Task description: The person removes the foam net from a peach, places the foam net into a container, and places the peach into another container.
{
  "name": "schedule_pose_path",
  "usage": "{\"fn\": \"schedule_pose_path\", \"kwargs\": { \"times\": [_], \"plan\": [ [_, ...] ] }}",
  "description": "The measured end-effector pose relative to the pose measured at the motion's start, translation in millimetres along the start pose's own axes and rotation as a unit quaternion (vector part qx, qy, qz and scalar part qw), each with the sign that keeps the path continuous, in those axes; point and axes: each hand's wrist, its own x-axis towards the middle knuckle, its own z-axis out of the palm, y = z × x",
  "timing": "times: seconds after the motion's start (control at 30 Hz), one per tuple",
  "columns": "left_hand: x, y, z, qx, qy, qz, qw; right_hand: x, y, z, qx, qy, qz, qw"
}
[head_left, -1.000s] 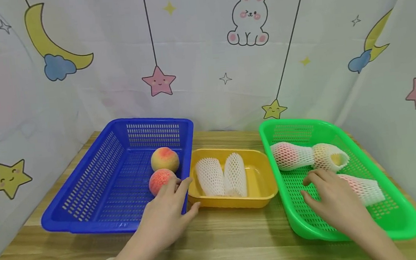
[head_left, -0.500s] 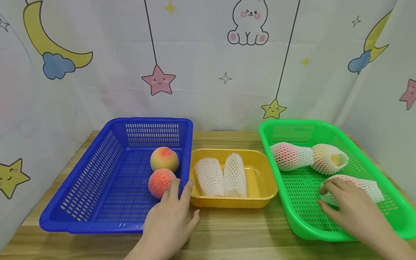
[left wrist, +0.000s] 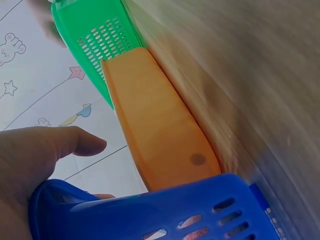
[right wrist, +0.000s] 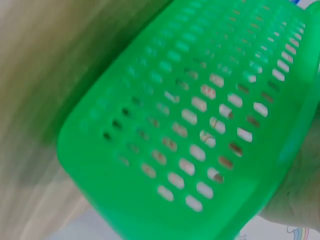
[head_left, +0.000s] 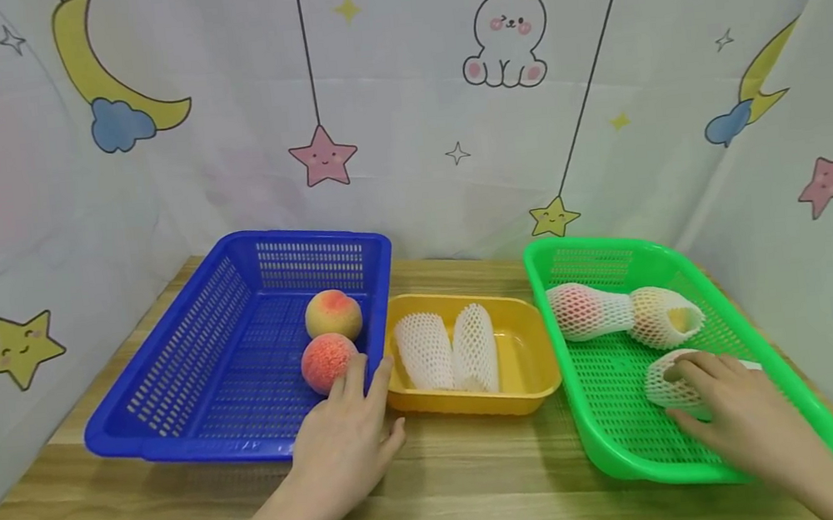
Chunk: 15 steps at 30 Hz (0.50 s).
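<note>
Two fuzzy peaches lie in the blue basket [head_left: 193,365]: a yellow-red peach [head_left: 333,316] and, nearer me, a pink peach [head_left: 327,362]. My left hand [head_left: 343,439] reaches over the basket's near right corner, loosely extended fingers against the pink peach; in the left wrist view the thumb [left wrist: 82,141] stands away from the rim. My right hand [head_left: 735,405] holds a net-wrapped peach [head_left: 671,382] in the green basket [head_left: 592,436], fingers curled over it and thumb at its near side. In the right wrist view the basket wall hides most of the hand.
A yellow tray [head_left: 523,350] between the baskets holds two white foam nets, a left net [head_left: 425,351] and a right net [head_left: 474,348]. Behind the right hand lie a pink peach in a net [head_left: 583,311] and a yellowish one in a net [head_left: 659,316]. A patterned curtain [head_left: 407,85] hangs behind.
My right hand has moved right and toward me, from beside the near netted peach to over it, with fingers curling around it. The left hand stays almost still at the pink peach.
</note>
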Motion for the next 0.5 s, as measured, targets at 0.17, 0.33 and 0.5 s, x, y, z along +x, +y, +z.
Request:
{"fn": "schedule_pose_path", "kwargs": {
  "times": [0.17,0.33,0.5],
  "plan": [
    [0.0,0.6,1.1,0.001,0.003,0.001,1.0,1.2,14,-5,-0.014,-0.025,-0.009,0.9995],
    [0.1,0.5,0.9,0.005,-0.004,-0.001,1.0,5.2,28,-8,-0.022,-0.056,-0.003,0.9982],
    [0.0,0.8,0.8,0.006,-0.007,-0.001,1.0,9.1,36,-7,-0.032,-0.116,0.028,0.9923]
  ]
}}
